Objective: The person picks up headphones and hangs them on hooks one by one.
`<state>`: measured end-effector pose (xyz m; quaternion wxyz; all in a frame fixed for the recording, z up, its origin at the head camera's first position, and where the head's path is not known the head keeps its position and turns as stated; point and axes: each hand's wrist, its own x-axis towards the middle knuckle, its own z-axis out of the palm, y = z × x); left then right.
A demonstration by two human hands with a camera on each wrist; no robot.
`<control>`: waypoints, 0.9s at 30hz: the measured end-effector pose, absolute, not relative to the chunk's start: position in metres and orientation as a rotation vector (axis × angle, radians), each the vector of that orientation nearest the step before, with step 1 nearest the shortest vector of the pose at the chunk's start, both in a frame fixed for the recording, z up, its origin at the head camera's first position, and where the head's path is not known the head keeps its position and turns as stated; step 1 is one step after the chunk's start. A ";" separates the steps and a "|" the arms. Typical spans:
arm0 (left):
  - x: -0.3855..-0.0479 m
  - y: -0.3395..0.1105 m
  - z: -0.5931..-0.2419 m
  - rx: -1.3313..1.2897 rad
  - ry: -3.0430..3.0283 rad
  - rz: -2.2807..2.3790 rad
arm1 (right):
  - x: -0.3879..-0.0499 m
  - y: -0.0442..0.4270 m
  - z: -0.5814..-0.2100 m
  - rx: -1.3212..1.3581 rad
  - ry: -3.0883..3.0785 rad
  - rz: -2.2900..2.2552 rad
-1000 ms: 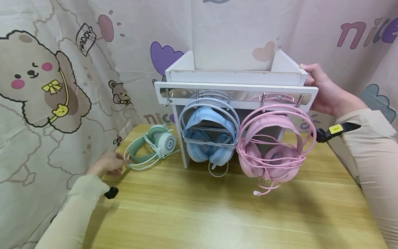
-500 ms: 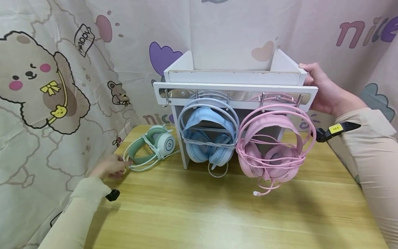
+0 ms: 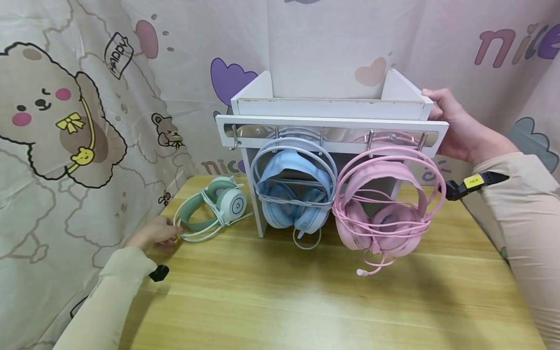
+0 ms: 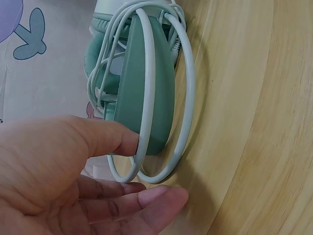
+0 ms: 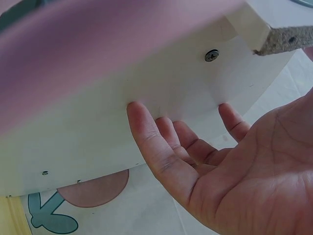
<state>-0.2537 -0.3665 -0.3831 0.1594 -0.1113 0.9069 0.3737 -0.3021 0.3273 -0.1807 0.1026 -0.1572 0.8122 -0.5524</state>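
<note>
Green-and-white headphones lie on the table at the left, their pale cable wound round them. My left hand is at their near end. In the left wrist view its thumb touches the white outer band, and the other fingers extend below, apart from the thumb. My right hand rests fingertips against the side of a white rack; the right wrist view shows these fingers on the panel. Blue headphones and pink headphones hang from the rack's hooks.
A metal hook at the rack's left end holds nothing. The pink headphones' microphone dangles low in front. Printed cloth hangs behind and to the left of the wooden table.
My left hand has moved slightly right and up to the green headphones, and stays there over the last half second. The right hand and the rack hold their place.
</note>
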 end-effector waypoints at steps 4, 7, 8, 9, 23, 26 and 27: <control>-0.254 -0.369 -0.383 -0.309 2.604 1.035 | -0.303 0.327 -0.181 -0.458 2.381 -1.635; -0.255 -0.371 -0.383 -0.291 2.609 1.018 | -0.303 0.326 -0.181 -0.454 2.375 -1.640; -0.255 -0.372 -0.384 -0.282 2.609 1.015 | -0.303 0.326 -0.181 -0.456 2.377 -1.639; -0.255 -0.373 -0.384 -0.280 2.606 1.016 | -0.303 0.326 -0.181 -0.457 2.378 -1.639; -0.257 -0.379 -0.381 -0.256 2.570 1.026 | -0.302 0.325 -0.179 -0.445 2.375 -1.640; -0.256 -0.379 -0.382 -0.245 2.571 1.022 | -0.302 0.325 -0.179 -0.439 2.377 -1.641; -0.256 -0.379 -0.382 -0.245 2.572 1.022 | -0.302 0.325 -0.179 -0.438 2.376 -1.646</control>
